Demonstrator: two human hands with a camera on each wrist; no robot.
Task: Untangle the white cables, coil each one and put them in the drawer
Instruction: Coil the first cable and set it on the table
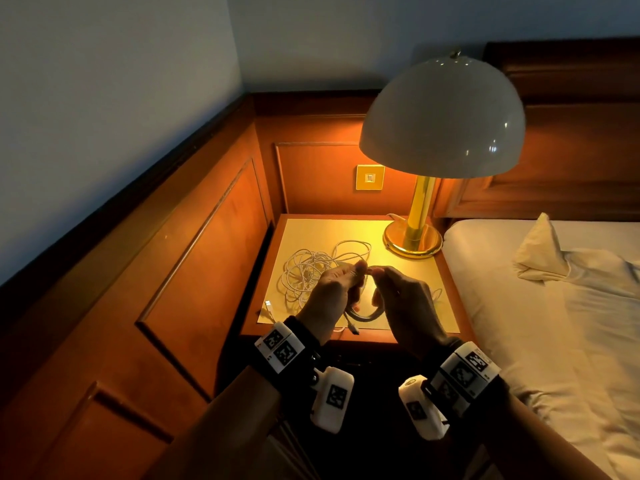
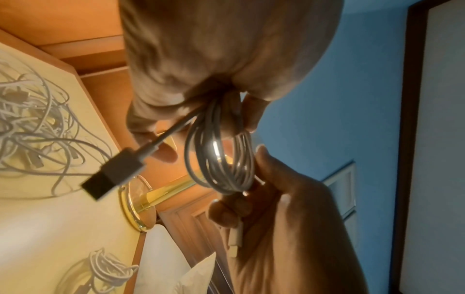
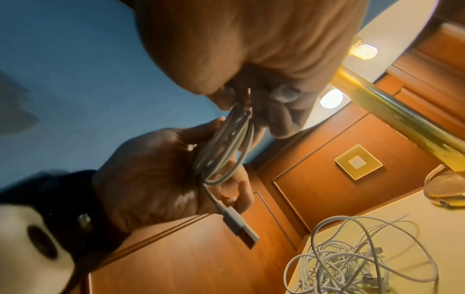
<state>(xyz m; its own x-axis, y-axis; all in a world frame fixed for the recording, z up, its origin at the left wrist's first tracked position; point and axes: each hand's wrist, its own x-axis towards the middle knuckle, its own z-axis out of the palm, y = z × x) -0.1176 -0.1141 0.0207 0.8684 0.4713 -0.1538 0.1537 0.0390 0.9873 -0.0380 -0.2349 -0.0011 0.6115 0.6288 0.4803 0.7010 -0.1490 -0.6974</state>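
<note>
- Both wrists, nearest the camera, wore black bands with white camera boxes.
- Just past them, the left hand (image 1: pixel 334 292) and the right hand (image 1: pixel 407 303) met above the front of the table (image 1: pixel 426 271).
- Between them hung one coiled cable (image 2: pixel 221 159), wound into a few loops.
- Left fingers (image 2: pixel 153 135) were curled round the top of the loops, and a flat plug (image 2: pixel 113 175) stuck out from that hand on a short tail.
- Right fingers (image 3: pixel 284 111) pinched the other side of the same loops, and the small plug (image 2: pixel 235 241) at the other end lay in that hand.
- This looked like the coiling step for one cable, and it seemed nearly done.
- Next, the loose ends likely needed tucking in so the loops would not spring open, and then the coil had to go in the drawer.
- No drawer could be made out; the space under the table front was too dark to tell.
- On the table a big tangle of white cables (image 1: pixel 311 271) waited, still all mixed up.
- Another small coil (image 2: pixel 105 270) lay on the table near the bed (image 1: pixel 554 306).
- At the back corner of the table stood a gold lamp (image 1: pixel 420 216), switched on.
</note>
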